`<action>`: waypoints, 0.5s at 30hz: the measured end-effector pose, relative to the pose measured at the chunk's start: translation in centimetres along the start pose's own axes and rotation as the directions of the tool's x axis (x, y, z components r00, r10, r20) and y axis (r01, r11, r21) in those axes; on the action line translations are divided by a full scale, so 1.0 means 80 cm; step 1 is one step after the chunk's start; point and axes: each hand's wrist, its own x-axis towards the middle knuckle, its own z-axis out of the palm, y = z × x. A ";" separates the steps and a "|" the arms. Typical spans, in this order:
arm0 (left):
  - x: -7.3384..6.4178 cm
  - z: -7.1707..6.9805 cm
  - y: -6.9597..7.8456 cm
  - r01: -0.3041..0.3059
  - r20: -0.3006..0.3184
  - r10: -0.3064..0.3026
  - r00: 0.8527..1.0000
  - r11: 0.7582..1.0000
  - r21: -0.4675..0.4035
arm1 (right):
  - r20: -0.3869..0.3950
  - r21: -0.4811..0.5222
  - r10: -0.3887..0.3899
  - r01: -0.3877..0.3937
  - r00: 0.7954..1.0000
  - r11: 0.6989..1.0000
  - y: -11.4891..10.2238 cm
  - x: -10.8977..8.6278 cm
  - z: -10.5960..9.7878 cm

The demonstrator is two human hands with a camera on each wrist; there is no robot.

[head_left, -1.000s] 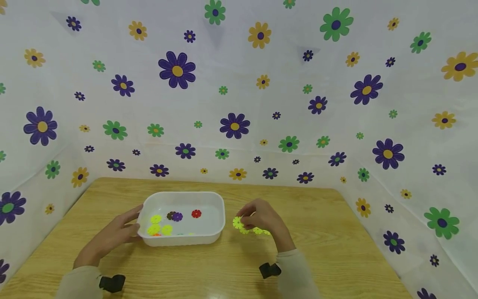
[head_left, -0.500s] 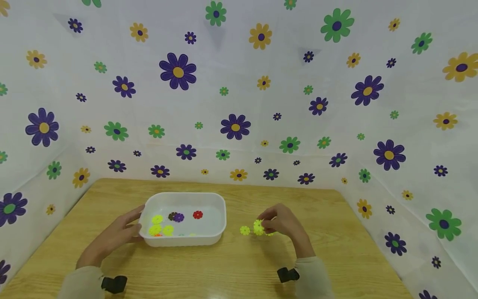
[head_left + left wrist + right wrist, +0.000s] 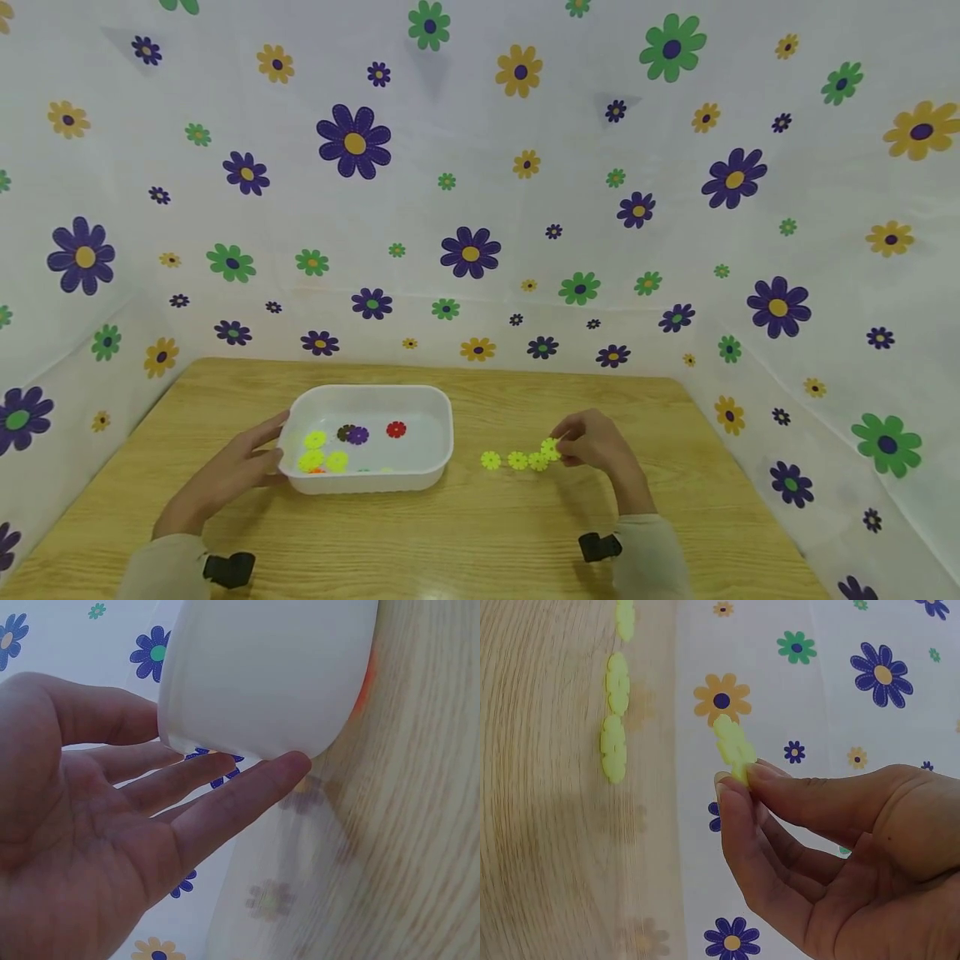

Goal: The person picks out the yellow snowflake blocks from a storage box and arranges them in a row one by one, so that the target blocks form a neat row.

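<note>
My right hand (image 3: 600, 443) pinches a yellow flower-shaped plastic disc (image 3: 731, 740) between thumb and fingertips, tilted a little above the wooden table. Just left of it, a short row of matching yellow discs (image 3: 517, 461) lies flat on the tabletop; the right wrist view shows part of that row. A white plastic tray (image 3: 375, 482) stands further left. My left hand (image 3: 221, 479) touches the tray's left end with extended fingers and thumb, as the left wrist view shows. Inside the tray are several loose flower discs: yellow ones (image 3: 337, 461), a brown, a purple (image 3: 357, 435) and a red (image 3: 396, 429).
The wooden table (image 3: 420, 542) is bounded behind and at both sides by white sheeting (image 3: 517, 200) printed with flowers. Black wrist cameras (image 3: 231, 570) sit on both sleeves. Orange and green discs show partly behind the tray's front wall.
My right hand has moved right along the row with a yellow disc in its fingers, uncovering the discs to its left. The left hand and tray stay put.
</note>
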 end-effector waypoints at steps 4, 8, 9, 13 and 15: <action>0.000 0.000 0.000 0.005 0.000 -0.005 1.000 1.000 0.001 | -0.004 0.006 0.003 -0.003 1.000 1.000 0.008 0.001 -0.005; -0.001 0.000 0.001 0.012 0.000 -0.012 1.000 1.000 0.010 | -0.019 0.008 0.031 -0.031 0.999 0.999 0.018 0.003 -0.009; -0.001 0.000 0.001 0.014 0.000 -0.014 1.000 1.000 0.012 | -0.020 0.007 0.041 -0.040 0.999 0.999 0.020 0.004 -0.010; -0.001 0.000 0.003 0.019 0.001 -0.019 1.000 1.000 0.016 | -0.026 0.005 0.073 -0.073 0.997 0.997 0.029 0.008 -0.010; -0.001 0.000 0.003 0.021 0.000 -0.021 1.000 1.000 0.011 | -0.029 0.002 0.083 -0.083 0.996 0.997 0.032 0.011 -0.010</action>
